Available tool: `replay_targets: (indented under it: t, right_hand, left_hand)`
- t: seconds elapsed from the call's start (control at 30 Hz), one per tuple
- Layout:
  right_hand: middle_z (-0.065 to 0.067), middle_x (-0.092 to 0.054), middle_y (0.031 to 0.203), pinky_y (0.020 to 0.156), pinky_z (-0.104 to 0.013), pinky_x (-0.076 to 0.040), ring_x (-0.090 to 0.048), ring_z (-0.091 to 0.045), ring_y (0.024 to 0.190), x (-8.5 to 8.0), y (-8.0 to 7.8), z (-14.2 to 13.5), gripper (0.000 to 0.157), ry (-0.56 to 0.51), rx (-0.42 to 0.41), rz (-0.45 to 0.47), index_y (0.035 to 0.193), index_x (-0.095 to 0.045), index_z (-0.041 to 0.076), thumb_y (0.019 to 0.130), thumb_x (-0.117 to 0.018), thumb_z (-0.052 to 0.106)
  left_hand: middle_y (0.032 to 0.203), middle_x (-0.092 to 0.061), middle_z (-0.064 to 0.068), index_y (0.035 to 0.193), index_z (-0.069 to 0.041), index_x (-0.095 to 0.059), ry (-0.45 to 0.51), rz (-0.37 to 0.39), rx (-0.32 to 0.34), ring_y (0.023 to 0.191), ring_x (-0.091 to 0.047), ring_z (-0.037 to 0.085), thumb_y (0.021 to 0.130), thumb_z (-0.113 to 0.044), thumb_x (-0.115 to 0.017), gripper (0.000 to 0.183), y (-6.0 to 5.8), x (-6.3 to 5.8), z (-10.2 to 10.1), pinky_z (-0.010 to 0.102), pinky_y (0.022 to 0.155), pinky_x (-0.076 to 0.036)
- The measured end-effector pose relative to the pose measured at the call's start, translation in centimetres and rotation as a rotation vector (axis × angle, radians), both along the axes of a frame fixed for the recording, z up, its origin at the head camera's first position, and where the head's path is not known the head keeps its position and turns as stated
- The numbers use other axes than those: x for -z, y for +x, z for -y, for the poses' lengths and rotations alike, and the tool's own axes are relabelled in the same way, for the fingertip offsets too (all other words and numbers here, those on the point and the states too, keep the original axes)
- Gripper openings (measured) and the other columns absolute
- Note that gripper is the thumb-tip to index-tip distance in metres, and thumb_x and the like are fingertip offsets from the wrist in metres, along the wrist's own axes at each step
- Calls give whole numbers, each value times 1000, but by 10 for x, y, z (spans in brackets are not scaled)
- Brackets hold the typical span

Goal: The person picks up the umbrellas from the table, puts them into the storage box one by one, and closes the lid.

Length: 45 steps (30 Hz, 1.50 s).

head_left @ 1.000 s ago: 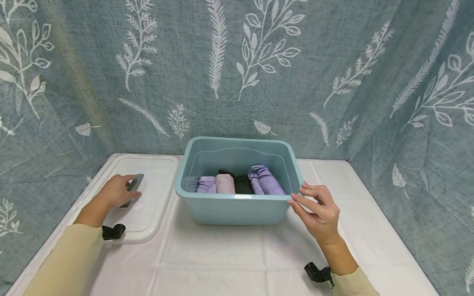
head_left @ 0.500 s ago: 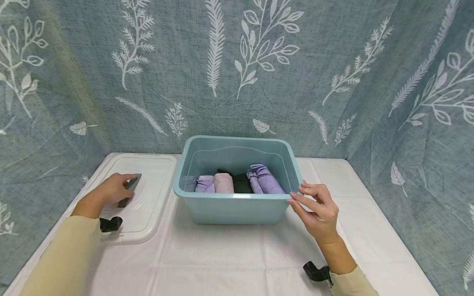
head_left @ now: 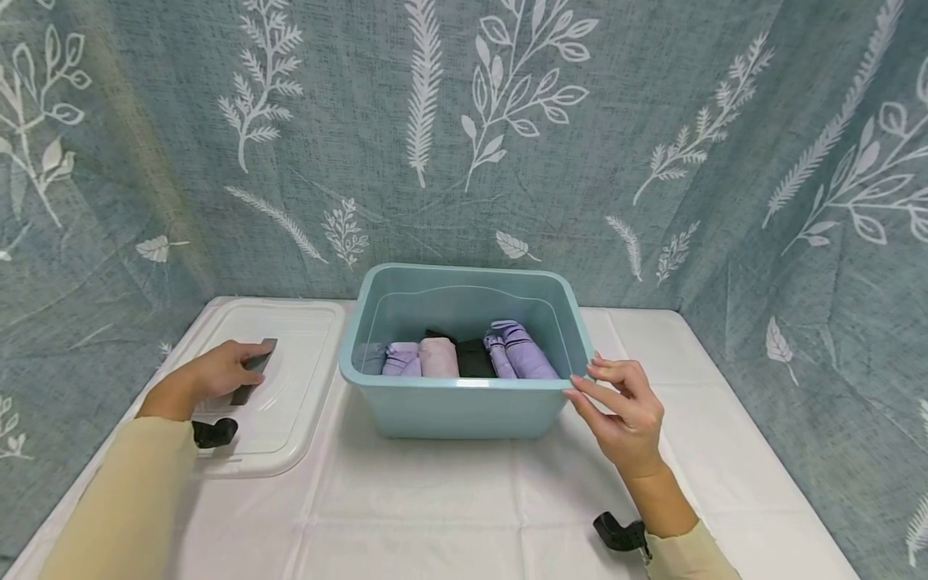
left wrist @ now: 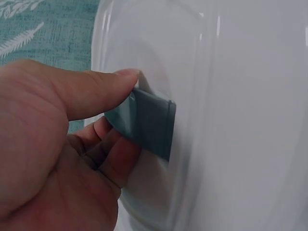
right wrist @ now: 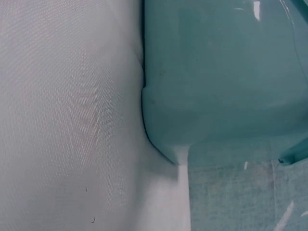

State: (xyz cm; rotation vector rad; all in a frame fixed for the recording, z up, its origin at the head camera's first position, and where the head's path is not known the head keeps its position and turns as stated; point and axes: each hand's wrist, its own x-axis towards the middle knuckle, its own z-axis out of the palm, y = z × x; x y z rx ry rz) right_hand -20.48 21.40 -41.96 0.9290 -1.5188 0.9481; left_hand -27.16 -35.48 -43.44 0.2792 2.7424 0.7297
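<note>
My left hand (head_left: 217,370) pinches a blue-grey plastic latch (left wrist: 153,120) between thumb and fingers. It is a flat piece with a curved end, held over the translucent white lid (head_left: 293,387) that lies on the left of the table. In the left wrist view the thumb lies along the latch's upper edge, with the fingers below. At the front right corner of an open blue-green storage bin (head_left: 464,412), my right hand (head_left: 629,415) pinches the rim. The right wrist view shows the bin's side (right wrist: 207,72) but not the hand.
Inside the bin lie rolled fabric bundles: lilac (head_left: 401,360), pink (head_left: 438,358), black (head_left: 475,360) and a larger purple one (head_left: 529,352). A white cloth (head_left: 435,515) covers the table. Leaf-patterned curtains (head_left: 348,97) stand behind and at both sides.
My left hand has shifted slightly left, still holding the latch over the lid. The right hand and the bin stay where they were; the head view has moved a little.
</note>
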Motion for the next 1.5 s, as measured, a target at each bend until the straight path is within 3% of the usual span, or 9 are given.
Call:
replay_targets:
  t: [0.1, 0.2, 0.47, 0.63, 0.77, 0.9, 1.07, 1.27, 1.5]
  right_hand:
    - [-29, -63, 81, 100, -31, -57, -67, -35, 93, -1, 0, 1, 33, -5, 3, 1, 78, -79, -8, 88, -83, 23]
    - [-29, -63, 82, 100, -31, -58, -67, -35, 93, -1, 1, 1, 33, -12, -2, 5, 78, -79, -9, 88, -83, 22]
    - [-30, -62, 82, 101, -32, -57, -66, -33, 95, -1, 1, 3, 33, -25, -15, 19, 78, -78, -10, 88, -83, 22]
    - [-30, -62, 82, 100, -31, -57, -66, -33, 95, -2, 2, 3, 33, -27, -13, 18, 78, -78, -10, 88, -83, 22]
    - [-30, -61, 82, 101, -32, -57, -67, -32, 97, -1, 2, 3, 33, -35, -24, 16, 78, -78, -11, 88, -83, 20]
    - [-31, -61, 82, 101, -33, -57, -67, -31, 98, -1, 2, 3, 32, -40, -35, 17, 78, -78, -11, 88, -83, 19]
    - [-31, -60, 82, 101, -32, -57, -67, -31, 98, 0, 2, 4, 32, -34, -38, 23, 79, -78, -11, 88, -83, 20]
    - [-31, -60, 83, 102, -31, -57, -68, -30, 100, 0, 2, 5, 32, -25, -32, 32, 80, -78, -10, 88, -82, 20]
    - [-32, -59, 83, 102, -33, -57, -68, -29, 100, -2, 4, 6, 32, -45, -56, 31, 79, -77, -13, 88, -83, 18]
  left_hand:
    - [112, -57, 37, 150, 14, -34, -3, -9, -1, 106, -52, 43, 97, -14, -67, 68, -1, -1, 1, 50, 89, -46]
    - [94, -53, 17, 150, 13, -37, -15, -16, -13, 96, -47, 34, 98, -18, -69, 68, -2, 0, 2, 44, 81, -39]
    - [117, -58, 34, 146, 10, -46, -32, -54, -54, 100, -50, 37, 96, -23, -73, 66, -2, 3, 4, 48, 86, -46]
    - [89, -52, 14, 145, 9, -48, 12, -54, -85, 88, -47, 29, 94, -22, -74, 64, -5, 6, 5, 38, 76, -40]
    - [81, -43, 4, 144, 8, -49, 34, -67, -92, 80, -43, 22, 94, -22, -75, 63, -5, 8, 5, 33, 71, -36]
    - [89, -55, 17, 143, 8, -51, 29, -80, -98, 84, -47, 25, 93, -23, -75, 63, -4, 8, 6, 33, 73, -39]
    - [129, -60, 36, 142, 6, -54, 10, -82, -103, 100, -52, 34, 93, -26, -77, 63, -2, 8, 8, 40, 83, -46]
    - [115, -65, 27, 142, 6, -54, 17, -84, -96, 92, -50, 28, 93, -26, -76, 63, -2, 10, 12, 33, 75, -41]
    - [120, -67, 30, 141, 6, -56, 14, -109, -89, 92, -52, 26, 92, -27, -78, 63, -2, 13, 11, 31, 76, -43]
